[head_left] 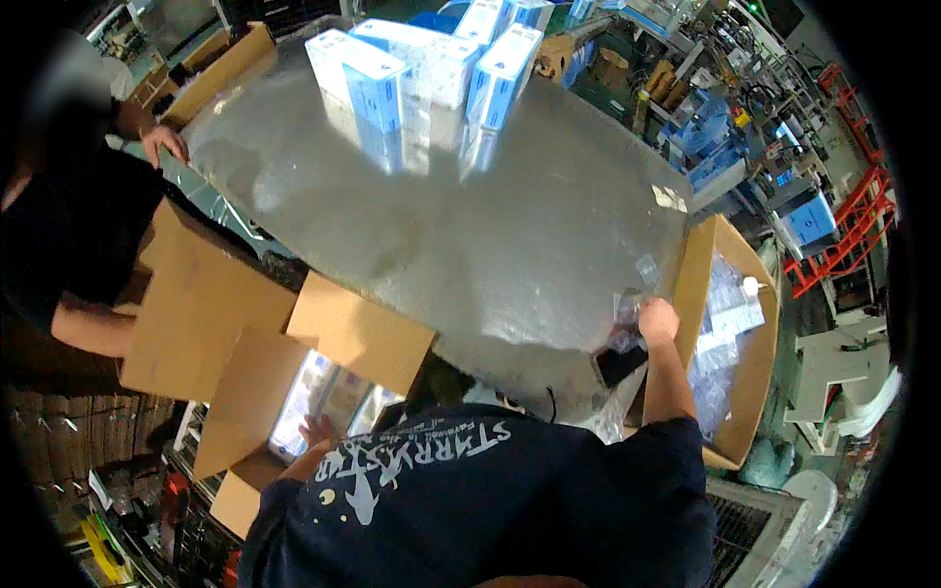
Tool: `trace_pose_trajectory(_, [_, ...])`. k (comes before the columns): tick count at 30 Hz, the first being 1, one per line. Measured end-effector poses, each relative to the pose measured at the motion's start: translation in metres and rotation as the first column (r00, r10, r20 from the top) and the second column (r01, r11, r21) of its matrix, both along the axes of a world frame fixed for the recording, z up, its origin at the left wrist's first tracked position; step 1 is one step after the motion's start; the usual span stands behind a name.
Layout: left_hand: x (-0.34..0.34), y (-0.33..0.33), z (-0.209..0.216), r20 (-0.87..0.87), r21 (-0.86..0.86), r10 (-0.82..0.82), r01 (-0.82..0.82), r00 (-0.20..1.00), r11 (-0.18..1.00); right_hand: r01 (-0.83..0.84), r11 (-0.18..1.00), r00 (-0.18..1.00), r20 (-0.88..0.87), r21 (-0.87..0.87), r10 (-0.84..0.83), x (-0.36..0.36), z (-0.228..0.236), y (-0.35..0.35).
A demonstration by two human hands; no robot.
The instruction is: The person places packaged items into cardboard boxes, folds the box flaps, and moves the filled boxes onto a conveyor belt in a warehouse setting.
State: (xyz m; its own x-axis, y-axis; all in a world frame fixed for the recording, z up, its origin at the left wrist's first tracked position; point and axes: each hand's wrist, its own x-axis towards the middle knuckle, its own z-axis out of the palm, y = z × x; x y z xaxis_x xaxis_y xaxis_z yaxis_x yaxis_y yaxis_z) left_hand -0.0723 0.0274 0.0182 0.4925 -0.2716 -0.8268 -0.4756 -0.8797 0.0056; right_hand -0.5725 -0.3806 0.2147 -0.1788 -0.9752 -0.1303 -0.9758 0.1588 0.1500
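Observation:
My left hand (320,431) reaches into an opened cardboard carton (363,333) at my lower left. Its fingers are spread over blue-and-white boxes (303,407) packed inside. At the right edge of the metal table (441,216), my right hand (659,320) is closed, knuckles up. Thin clear plastic (627,308) lies against its fingers; whether they grip it is hidden. A dark flat object (619,366) rests just below that hand, beside crumpled clear film (616,416).
Several blue-and-white boxes (376,86) stand at the table's far side. Right of the table, a long carton (698,265) holds clear plastic packets (720,343). A co-worker's hand (164,144) rests by the left table edge. Machines and a red rack (848,225) fill the far right.

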Motion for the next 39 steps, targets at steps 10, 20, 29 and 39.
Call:
trace_pose_trajectory(10, [-0.002, -0.182, 0.233, 0.295, -0.919, -0.043, 0.295, 0.955, 0.26, -0.548, 0.836, 0.166, 0.982, 0.012, 0.095, 0.209, 0.074, -0.051])
trace_pose_trajectory(20, [0.027, -0.097, 0.245, 0.413, -0.523, -0.493, 0.642, 0.766, 0.56, -0.992, 0.123, 0.05, 0.84, -0.019, 0.54, 0.253, -0.011, 0.043])
trace_pose_trajectory(29, [0.056, 0.144, 0.02, 0.127, -0.102, -0.127, 0.14, 0.984, 0.985, -0.39, -0.27, 0.585, 0.463, 0.881, 0.666, 0.016, -0.018, 0.139])
trace_pose_trajectory(39, [0.043, 0.127, -0.005, 0.27, -0.236, 0.029, 0.037, 0.962, 0.971, -0.681, -0.011, 0.602, 0.568, 0.732, 0.561, 0.081, -0.048, 0.191])
